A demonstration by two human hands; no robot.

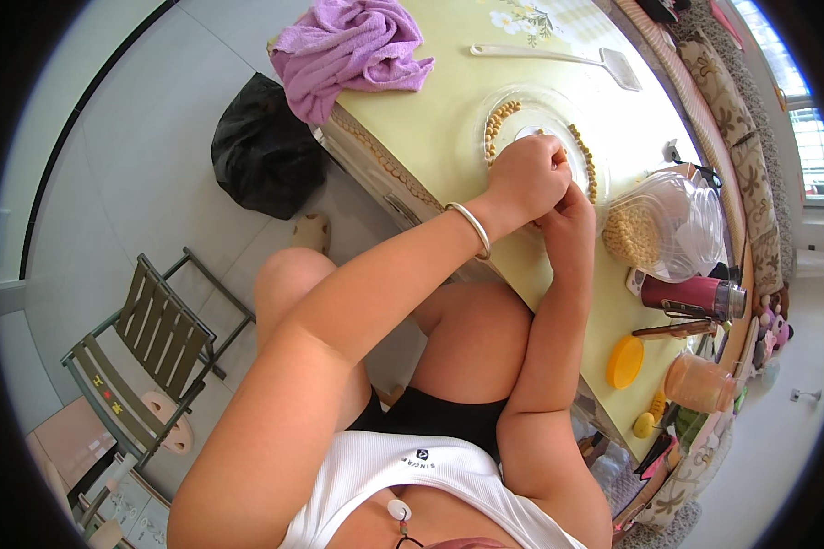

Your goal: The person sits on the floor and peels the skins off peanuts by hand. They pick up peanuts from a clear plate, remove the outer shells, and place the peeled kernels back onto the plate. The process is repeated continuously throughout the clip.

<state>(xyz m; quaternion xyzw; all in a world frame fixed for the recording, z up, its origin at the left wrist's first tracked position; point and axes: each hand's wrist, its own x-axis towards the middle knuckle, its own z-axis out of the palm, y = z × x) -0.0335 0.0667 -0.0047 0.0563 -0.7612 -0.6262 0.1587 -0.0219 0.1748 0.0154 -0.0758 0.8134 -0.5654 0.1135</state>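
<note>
My left hand (531, 174), with a silver bangle on the wrist, and my right hand (569, 224) meet fingertip to fingertip over the near side of a clear round tray (482, 137). Both are closed in a pinch, and what they hold is hidden or too small to make out. Small tan bead-like pieces lie along the tray in two curved rows, one at the left (498, 126) and one at the right (586, 157). Right of my hands, a clear plastic jar (700, 229) contains many more tan pieces (630, 236) at its bottom.
On the pale yellow table (430, 137) are a purple towel (352, 50), a fly swatter (618, 69), a maroon flask (682, 296), a yellow lid (625, 361) and a pinkish jar (699, 382). A black bag (264, 146) and a folding chair (156, 329) are left on the floor.
</note>
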